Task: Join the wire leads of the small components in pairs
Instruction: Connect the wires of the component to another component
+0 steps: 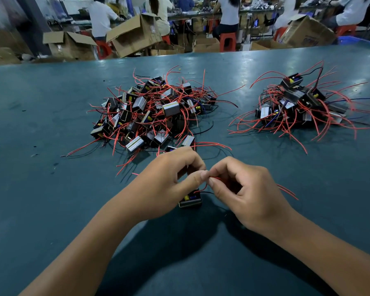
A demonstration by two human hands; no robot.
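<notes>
A small black component [190, 198] with yellow and blue parts lies on the green table [41, 189] just below my fingers. Its red wire leads [204, 186] rise up between my two hands. My left hand [165, 182] pinches the leads with thumb and forefinger. My right hand [244, 189] pinches the same red leads from the other side, fingertips nearly touching the left ones. More red leads [286, 192] stick out to the right from behind my right hand.
A large heap of components with red leads [154, 112] sits in the middle of the table. A smaller heap [297, 105] sits at the right. Beyond the far edge stand cardboard boxes [135, 33], red stools and seated people.
</notes>
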